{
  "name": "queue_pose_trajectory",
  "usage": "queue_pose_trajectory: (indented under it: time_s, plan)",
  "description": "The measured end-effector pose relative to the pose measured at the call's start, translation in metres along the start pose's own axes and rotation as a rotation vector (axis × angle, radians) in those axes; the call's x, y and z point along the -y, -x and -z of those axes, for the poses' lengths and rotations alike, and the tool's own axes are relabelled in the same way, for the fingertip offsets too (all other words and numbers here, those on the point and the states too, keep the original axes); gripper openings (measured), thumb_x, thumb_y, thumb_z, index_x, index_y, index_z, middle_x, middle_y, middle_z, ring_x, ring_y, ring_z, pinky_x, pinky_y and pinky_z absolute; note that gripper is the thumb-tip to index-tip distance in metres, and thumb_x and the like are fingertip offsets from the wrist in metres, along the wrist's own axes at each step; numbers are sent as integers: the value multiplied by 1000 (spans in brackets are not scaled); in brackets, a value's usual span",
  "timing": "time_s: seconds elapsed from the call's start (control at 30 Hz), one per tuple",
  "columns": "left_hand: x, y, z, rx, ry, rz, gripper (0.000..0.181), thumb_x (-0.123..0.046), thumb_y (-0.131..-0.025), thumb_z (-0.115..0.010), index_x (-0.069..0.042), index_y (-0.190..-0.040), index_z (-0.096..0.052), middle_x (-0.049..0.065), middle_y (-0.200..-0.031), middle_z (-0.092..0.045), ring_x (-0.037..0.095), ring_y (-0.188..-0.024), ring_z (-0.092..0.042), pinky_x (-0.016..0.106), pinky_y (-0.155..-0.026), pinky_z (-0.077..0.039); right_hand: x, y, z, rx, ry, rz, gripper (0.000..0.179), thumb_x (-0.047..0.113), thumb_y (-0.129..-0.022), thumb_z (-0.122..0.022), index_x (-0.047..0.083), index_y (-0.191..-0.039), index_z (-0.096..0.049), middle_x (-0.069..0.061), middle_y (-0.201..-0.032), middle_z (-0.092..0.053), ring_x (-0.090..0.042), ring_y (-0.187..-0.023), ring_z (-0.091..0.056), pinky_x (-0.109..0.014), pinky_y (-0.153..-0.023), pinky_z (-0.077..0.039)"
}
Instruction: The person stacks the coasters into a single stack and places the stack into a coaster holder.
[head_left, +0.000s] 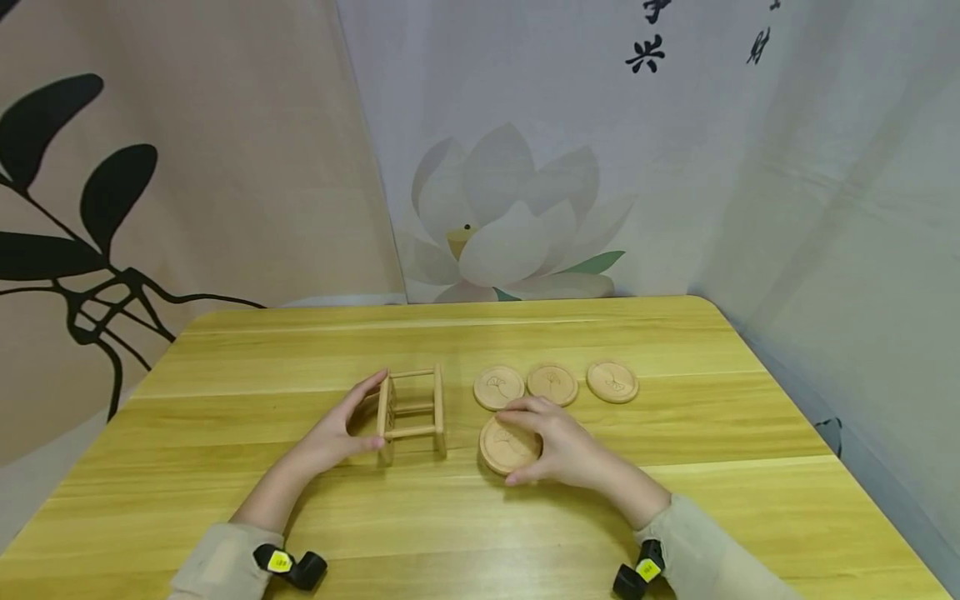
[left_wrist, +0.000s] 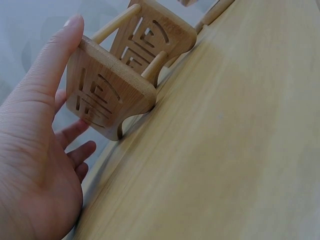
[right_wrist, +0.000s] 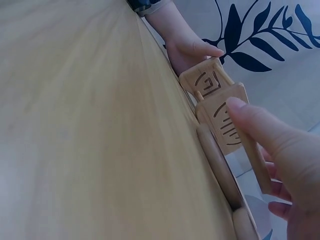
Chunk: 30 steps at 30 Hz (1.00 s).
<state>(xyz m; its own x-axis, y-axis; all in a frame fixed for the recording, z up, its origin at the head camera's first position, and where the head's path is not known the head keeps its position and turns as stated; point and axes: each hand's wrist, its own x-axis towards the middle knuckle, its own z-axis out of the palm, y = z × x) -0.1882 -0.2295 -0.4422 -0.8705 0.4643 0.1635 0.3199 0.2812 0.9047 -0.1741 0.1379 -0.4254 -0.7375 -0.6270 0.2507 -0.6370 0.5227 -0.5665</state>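
Observation:
A small wooden coaster rack (head_left: 438, 412), two carved panels joined by thin rods, stands left of the table's middle. My left hand (head_left: 337, 437) holds its left panel by the edges, thumb on the near corner and fingertips at the far one. The left wrist view shows the panel (left_wrist: 107, 90) with its cut-out pattern and the thumb on its top corner. My right hand (head_left: 558, 442) grips a round wooden coaster (head_left: 506, 448) with an engraved plant by its rim, right of the rack. In the right wrist view this coaster (right_wrist: 256, 162) appears nearly edge-on.
Behind the right hand, a row of similar round coasters lies flat: one at left (head_left: 498, 387), one in the middle (head_left: 553, 383) and one at right (head_left: 612, 382). The wooden table (head_left: 337, 333) ends at a printed curtain (head_left: 525, 83).

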Motion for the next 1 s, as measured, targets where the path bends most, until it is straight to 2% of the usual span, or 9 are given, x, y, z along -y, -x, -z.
queue_pose_trajectory:
  time_s: [1.0]
  plan:
    - [1,1,1,-11,-18,0,93,-15,-82,-77,-23,-154,-20,16,-155,-20,45,-138,-16,75,-99,-9,-2,-2,-8,63,1,-32,88,51,-64,-83,9,-136,-55,-4,-138,-48,-26,-127,-41,-49,-103,-36]
